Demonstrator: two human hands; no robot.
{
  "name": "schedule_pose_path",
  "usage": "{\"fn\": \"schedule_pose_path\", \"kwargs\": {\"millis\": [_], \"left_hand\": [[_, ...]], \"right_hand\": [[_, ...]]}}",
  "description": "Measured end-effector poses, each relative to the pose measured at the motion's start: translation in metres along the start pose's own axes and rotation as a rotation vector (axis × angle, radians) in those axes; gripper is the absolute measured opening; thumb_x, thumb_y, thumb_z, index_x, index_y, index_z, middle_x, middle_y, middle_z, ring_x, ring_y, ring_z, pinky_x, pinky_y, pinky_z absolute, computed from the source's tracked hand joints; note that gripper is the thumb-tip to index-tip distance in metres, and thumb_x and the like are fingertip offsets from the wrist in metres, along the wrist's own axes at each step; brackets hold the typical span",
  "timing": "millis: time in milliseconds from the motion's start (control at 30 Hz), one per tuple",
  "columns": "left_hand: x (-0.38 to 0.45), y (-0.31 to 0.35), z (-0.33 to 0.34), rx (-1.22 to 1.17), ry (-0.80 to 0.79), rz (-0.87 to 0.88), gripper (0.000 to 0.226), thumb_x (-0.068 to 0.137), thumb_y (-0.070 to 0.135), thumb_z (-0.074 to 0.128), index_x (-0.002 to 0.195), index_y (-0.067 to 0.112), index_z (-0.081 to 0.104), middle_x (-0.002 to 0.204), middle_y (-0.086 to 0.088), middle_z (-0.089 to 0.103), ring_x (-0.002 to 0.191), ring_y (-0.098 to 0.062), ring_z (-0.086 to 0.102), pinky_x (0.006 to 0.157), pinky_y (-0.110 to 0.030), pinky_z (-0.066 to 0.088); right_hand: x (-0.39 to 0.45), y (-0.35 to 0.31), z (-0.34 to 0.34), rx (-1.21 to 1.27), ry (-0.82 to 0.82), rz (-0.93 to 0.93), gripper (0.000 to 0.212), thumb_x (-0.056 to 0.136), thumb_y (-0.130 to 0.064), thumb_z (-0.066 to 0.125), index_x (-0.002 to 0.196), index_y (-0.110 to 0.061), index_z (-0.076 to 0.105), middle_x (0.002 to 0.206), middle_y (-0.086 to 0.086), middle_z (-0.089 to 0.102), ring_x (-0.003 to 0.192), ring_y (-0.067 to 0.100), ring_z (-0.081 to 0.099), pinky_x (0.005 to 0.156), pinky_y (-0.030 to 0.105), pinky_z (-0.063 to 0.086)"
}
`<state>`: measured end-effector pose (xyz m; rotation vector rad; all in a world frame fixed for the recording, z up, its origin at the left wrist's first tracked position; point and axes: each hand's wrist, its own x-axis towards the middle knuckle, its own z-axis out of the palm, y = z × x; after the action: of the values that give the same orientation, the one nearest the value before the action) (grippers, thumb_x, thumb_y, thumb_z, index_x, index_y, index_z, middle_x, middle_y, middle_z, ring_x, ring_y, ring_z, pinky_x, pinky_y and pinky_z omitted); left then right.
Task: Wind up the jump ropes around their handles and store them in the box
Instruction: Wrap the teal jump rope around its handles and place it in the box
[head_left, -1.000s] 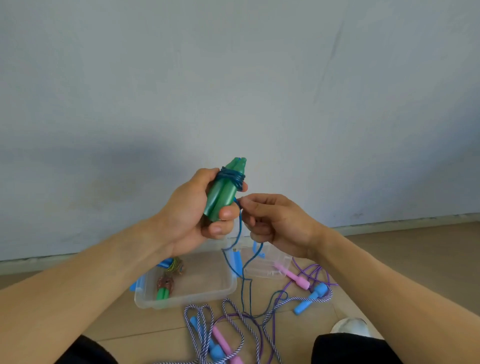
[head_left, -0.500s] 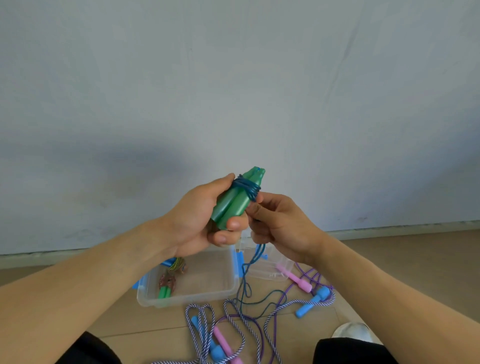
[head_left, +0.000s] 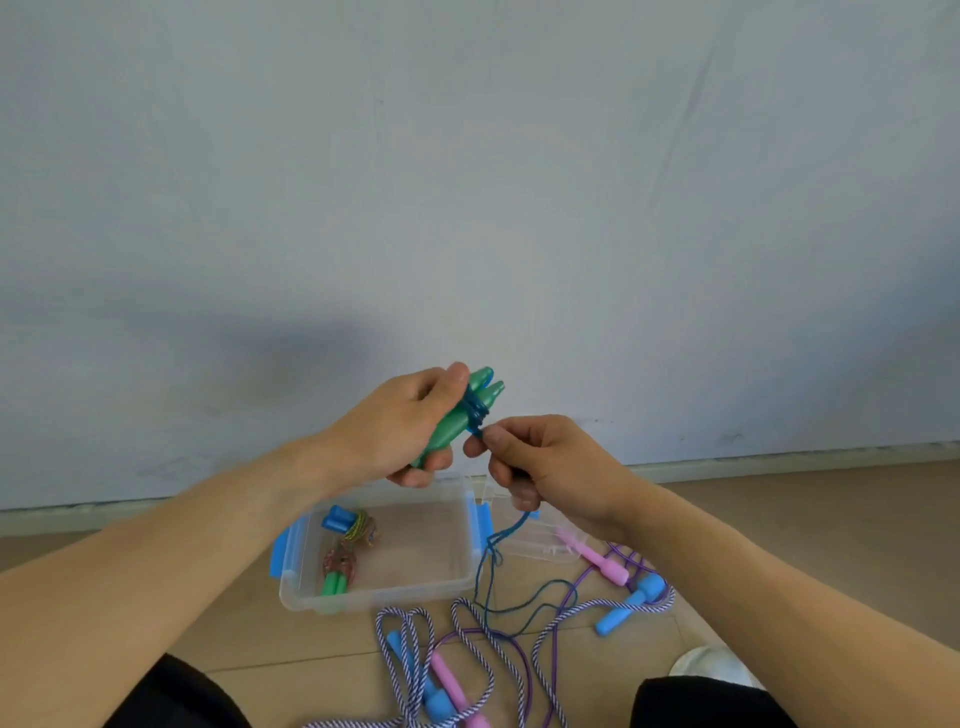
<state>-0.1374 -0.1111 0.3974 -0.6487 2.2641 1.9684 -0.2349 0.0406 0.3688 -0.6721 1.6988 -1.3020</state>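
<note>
My left hand (head_left: 400, 436) grips two green handles (head_left: 457, 421) held together, tips pointing up and right. A few turns of blue rope (head_left: 475, 408) circle them near the top. My right hand (head_left: 540, 467) pinches that rope just below the wraps, right of the handles. The loose blue rope (head_left: 493, 577) hangs from my right fist down to the floor. Below the hands stands a clear plastic box (head_left: 384, 592) with blue latches, holding two wound ropes (head_left: 345, 551).
Behind the box's right end lies its clear lid (head_left: 540, 545). On the wooden floor in front lie striped white-and-purple ropes (head_left: 467, 639) with pink handles (head_left: 597, 561) and blue handles (head_left: 631, 603). A grey wall stands close behind. A white shoe tip (head_left: 711, 667) shows at lower right.
Both hands have carried the green handles a little to the right, tilting their tips further right. My right hand went round the handles with the blue rope, and it now pinches the rope below the wraps.
</note>
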Motion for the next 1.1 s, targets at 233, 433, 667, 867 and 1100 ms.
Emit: {"fn": "schedule_pose_path", "kwargs": {"millis": [233,433,667,867,1100], "left_hand": [[0.011,-0.009,0.002,0.283,0.077,0.092,0.048,0.1,0.056,0.032,0.082,0.015,0.051,0.055,-0.003,0.046,0.034,-0.008,0.04,0.04,-0.022,0.036],[0.022,-0.019,0.023,0.75,0.283,0.132,0.053,0.099,0.06,0.022,0.083,0.017,0.048,0.065,0.001,0.055,0.06,-0.016,0.052,0.056,-0.034,0.037],[0.013,-0.019,0.051,1.044,0.202,0.369,0.029,0.104,0.041,0.018,0.114,0.018,0.033,0.079,-0.003,0.043,0.07,-0.028,0.055,0.064,-0.045,0.049],[0.014,-0.015,0.04,0.557,-0.016,0.154,0.038,0.1,0.049,0.039,0.117,0.016,0.038,0.097,-0.008,0.059,0.083,-0.022,0.06,0.078,-0.043,0.051],[0.015,-0.02,-0.001,-0.218,-0.41,-0.03,0.059,0.08,0.031,0.075,0.129,0.008,0.051,0.107,-0.019,0.067,0.091,-0.031,0.066,0.089,-0.051,0.056]], "right_hand": [[-0.004,0.003,0.008,0.184,0.09,0.168,0.028,0.101,-0.022,0.051,0.104,-0.001,0.07,0.065,0.001,0.056,0.047,0.011,0.036,0.049,0.023,0.035],[-0.004,-0.002,0.006,0.426,0.082,0.211,0.021,0.095,-0.021,0.05,0.093,-0.006,0.064,0.071,0.002,0.05,0.053,0.011,0.029,0.049,0.023,0.026],[-0.004,-0.001,-0.006,0.433,0.125,0.161,0.047,0.083,-0.056,0.065,0.064,-0.014,0.055,0.064,0.005,0.04,0.058,0.015,0.029,0.058,0.028,0.032],[-0.004,0.001,-0.01,0.352,0.116,0.141,0.048,0.085,-0.058,0.061,0.081,-0.01,0.06,0.065,0.002,0.037,0.058,0.014,0.028,0.056,0.027,0.029],[-0.009,-0.006,-0.013,0.108,-0.105,-0.048,0.065,0.09,-0.06,0.052,0.089,0.005,0.056,0.068,0.018,0.031,0.061,0.019,0.026,0.055,0.025,0.025]]}}
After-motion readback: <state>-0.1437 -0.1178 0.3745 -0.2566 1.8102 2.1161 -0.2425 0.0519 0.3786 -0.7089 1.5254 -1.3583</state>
